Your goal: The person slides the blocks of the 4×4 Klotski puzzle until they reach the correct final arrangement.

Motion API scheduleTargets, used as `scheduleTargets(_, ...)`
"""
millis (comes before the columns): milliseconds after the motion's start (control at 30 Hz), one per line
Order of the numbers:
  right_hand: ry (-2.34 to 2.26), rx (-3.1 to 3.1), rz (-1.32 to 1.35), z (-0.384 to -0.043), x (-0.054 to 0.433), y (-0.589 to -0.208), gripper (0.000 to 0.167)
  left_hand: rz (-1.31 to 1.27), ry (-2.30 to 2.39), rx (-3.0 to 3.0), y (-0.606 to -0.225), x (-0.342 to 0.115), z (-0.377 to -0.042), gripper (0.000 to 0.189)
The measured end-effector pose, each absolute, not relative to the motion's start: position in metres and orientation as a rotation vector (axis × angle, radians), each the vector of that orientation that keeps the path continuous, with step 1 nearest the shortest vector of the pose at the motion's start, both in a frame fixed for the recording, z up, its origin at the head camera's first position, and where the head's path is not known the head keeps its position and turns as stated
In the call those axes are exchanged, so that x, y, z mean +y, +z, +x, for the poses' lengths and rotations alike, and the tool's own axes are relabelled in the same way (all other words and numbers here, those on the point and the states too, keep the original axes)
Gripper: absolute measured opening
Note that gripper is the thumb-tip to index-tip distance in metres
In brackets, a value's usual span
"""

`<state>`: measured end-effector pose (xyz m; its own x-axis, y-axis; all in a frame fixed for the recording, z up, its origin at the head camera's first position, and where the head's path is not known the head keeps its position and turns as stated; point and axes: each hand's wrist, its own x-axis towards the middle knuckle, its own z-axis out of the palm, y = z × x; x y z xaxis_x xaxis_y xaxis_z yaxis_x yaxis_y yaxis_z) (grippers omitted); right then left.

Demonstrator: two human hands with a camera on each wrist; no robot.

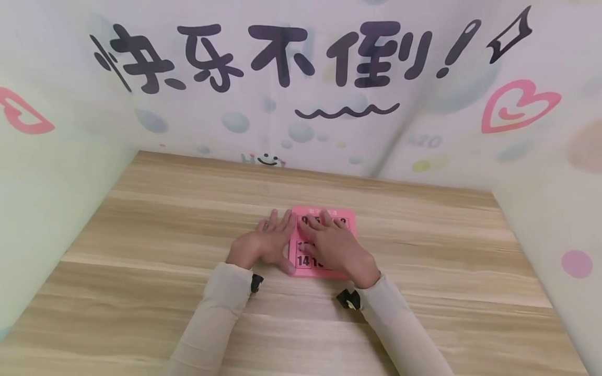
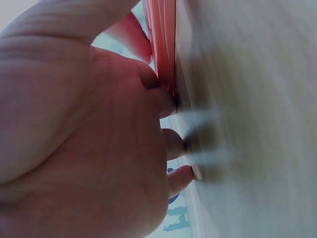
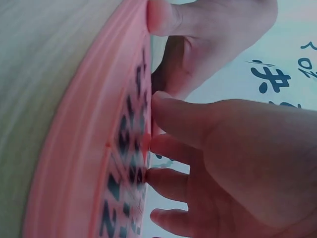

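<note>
A pink number sliding puzzle (image 1: 303,261) lies flat on the table, with black numbers on its tiles. My left hand (image 1: 268,243) rests along its left side, thumb at the near left corner and the other fingers spread. In the left wrist view, fingertips touch the tabletop beside the puzzle's side edge (image 2: 162,44). Over the tiles lies my right hand (image 1: 338,248), its fingers extended and covering much of the number grid. The right wrist view shows those fingertips (image 3: 161,176) touching the tile face; which tile each one touches cannot be made out.
The wood-grain table (image 1: 141,292) stretches out on both sides of the puzzle. A white printed backdrop (image 1: 301,130) with large dark characters rises behind the far edge. Side panels (image 1: 51,198) close in the left and right. Dark devices (image 1: 349,299) sit at both wrists.
</note>
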<state>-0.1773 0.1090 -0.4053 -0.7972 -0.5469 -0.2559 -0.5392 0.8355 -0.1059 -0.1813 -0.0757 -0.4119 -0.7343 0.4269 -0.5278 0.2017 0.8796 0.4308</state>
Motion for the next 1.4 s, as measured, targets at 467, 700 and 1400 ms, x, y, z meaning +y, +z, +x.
scheduleTargets(467, -0.015, 2.753, -0.823, -0.1775, 0.1071, -0.4073, 0.057, 0.458, 0.476, 2.399, -0.4111, -0.0754, -0.1820, 0.125)
scheduleTargets(700, 0.000, 2.754, -0.839, -0.1760, 0.1060, -0.4039, 0.058, 0.459, 0.467, 2.399, -0.4117, -0.0749, -0.1833, 0.125)
scheduleTargets(1400, 0.086, 2.826, -0.842, -0.1706, 0.0997, -0.4077, 0.057, 0.468, 0.463, 2.394, -0.4128, -0.0743, -0.1836, 0.126)
